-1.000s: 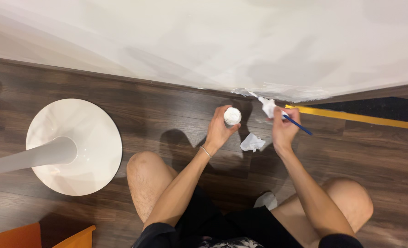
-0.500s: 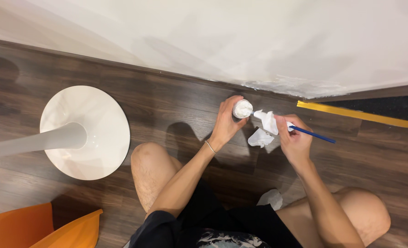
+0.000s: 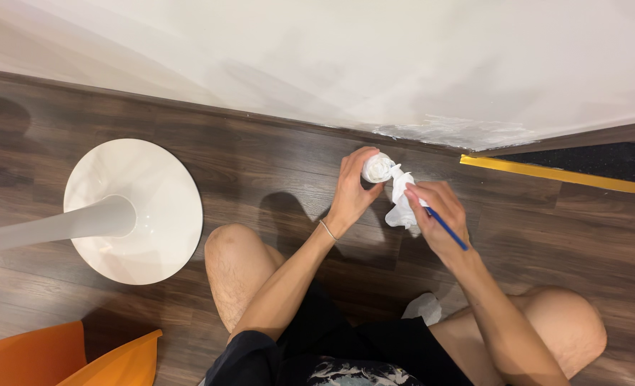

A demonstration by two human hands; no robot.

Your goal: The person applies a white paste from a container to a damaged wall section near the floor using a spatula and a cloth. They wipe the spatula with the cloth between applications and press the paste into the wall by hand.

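Over the last second both hands have drawn in from the wall's foot and lower over the floor: the left hand stays curled around a small white jar, and the right hand has brought its crumpled white tissue against the jar's mouth, a blue-handled brush pinched in the same closed fingers; judging by this, wiping is under way. A round white pedestal base stands well left, yellow tape lies right, another tissue between the knees; nothing blocks the hands

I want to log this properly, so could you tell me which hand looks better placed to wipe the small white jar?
Probably the right hand: it holds the tissue against the jar, which the left hand grips.
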